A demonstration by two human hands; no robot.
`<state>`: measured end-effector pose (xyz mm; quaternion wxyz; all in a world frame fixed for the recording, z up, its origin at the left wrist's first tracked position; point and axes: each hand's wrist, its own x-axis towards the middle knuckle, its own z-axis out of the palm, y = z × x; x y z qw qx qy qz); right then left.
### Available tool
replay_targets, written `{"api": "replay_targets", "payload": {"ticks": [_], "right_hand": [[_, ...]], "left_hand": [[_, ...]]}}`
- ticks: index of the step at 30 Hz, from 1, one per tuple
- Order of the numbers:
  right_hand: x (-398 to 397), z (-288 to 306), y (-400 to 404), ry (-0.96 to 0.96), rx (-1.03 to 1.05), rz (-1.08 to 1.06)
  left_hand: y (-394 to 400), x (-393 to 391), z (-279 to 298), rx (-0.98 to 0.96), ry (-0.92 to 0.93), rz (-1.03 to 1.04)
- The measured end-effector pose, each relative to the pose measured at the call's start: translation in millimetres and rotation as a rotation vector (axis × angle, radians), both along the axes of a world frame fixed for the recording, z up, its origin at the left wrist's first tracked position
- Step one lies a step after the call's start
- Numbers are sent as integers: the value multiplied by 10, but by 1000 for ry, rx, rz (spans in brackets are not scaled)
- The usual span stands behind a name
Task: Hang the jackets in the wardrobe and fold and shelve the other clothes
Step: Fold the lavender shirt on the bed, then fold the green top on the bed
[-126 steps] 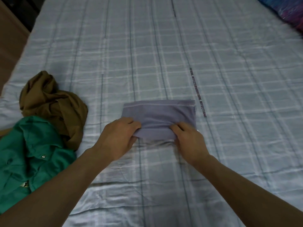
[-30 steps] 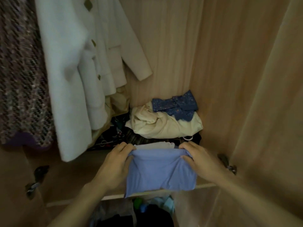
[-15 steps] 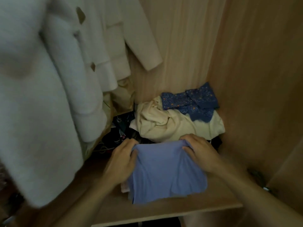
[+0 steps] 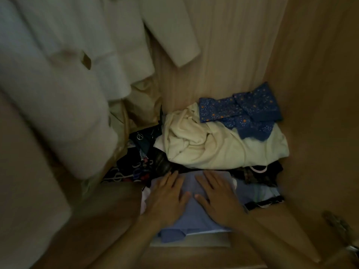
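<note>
The folded light-blue garment (image 4: 191, 220) lies on a small stack at the front of the wooden wardrobe shelf (image 4: 204, 257). My left hand (image 4: 168, 199) and my right hand (image 4: 217, 197) lie flat on top of it, side by side, fingers straight and pointing inward. Behind them sits a crumpled cream garment (image 4: 219, 148) with a folded dark-blue patterned cloth (image 4: 242, 111) on it. White jackets (image 4: 73, 61) hang at the left, their hems reaching down near the shelf.
Dark patterned clothes (image 4: 139, 164) lie under the hanging jackets. More dark and pale-blue fabric (image 4: 258, 183) lies right of my hands. The wardrobe's wooden side wall (image 4: 314, 113) stands close on the right, with a door hinge (image 4: 338, 224) near the front.
Both hands let go of the blue garment's far edge and now lie flat on top of it. The view has tipped further down into the shelf.
</note>
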<state>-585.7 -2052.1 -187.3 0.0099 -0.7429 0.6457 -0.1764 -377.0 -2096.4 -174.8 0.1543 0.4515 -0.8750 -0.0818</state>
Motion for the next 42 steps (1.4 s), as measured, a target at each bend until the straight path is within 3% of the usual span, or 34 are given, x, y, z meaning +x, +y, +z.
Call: {"api": "replay_targets", "payload": {"ticks": [4, 10, 14, 21, 29, 32, 35, 42], "right_hand": [[-66, -250, 26, -88, -8, -46], [-19, -150, 40, -51, -2, -74], [135, -141, 142, -54, -55, -119], [53, -353, 151, -70, -61, -110], [92, -2, 298, -106, -5, -99], [74, 293, 527, -72, -86, -216], [38, 551, 924, -90, -138, -311], [127, 858, 2218, 90, -17, -585]], "left_hand": [[4, 61, -376, -1, 16, 13], [9, 54, -248, 24, -6, 26], [105, 18, -149, -94, -48, 26], [71, 67, -385, -6, 68, 31], [174, 46, -12, 37, 53, 7], [314, -20, 375, -112, 185, -63], [513, -173, 606, -9, 294, -215], [1059, -527, 426, -26, 369, -569]]}}
